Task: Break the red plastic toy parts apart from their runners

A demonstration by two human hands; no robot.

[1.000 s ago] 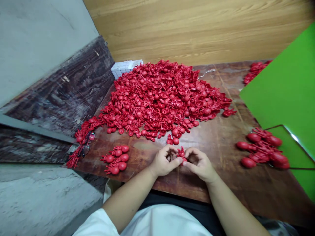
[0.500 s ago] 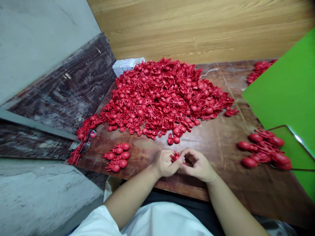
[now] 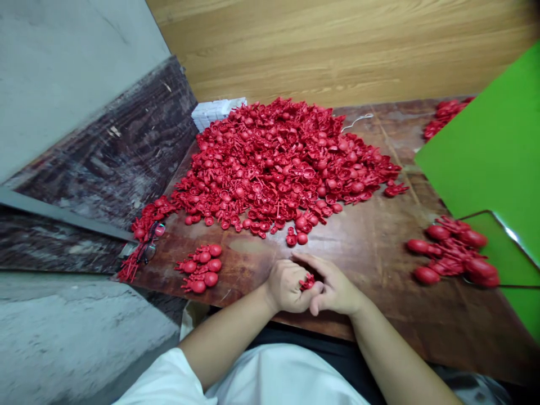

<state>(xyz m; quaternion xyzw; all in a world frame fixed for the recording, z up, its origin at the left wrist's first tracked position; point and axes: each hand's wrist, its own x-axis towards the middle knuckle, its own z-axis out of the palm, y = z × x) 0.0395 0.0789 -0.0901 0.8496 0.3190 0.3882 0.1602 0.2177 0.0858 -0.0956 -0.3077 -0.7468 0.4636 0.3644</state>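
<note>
My left hand [image 3: 287,286] and my right hand [image 3: 335,289] press together at the near edge of the brown wooden table [image 3: 371,247]. Between them they pinch a small red plastic part [image 3: 306,282]; both hands are closed round it and most of it is hidden. Just beyond my fingers lie two loose red pieces [image 3: 296,238]. A big heap of red plastic parts [image 3: 278,163] fills the far middle of the table.
A small cluster of red ball-shaped parts [image 3: 201,269] lies to my left. A pile of larger red parts [image 3: 453,253] sits at right beside a green board [image 3: 489,152]. Glasses [image 3: 148,247] lie at the table's left edge. A white block [image 3: 215,111] stands behind the heap.
My hands have drawn closer together and slightly toward me, and they now close more tightly round the red part. The camera view has shifted a little.
</note>
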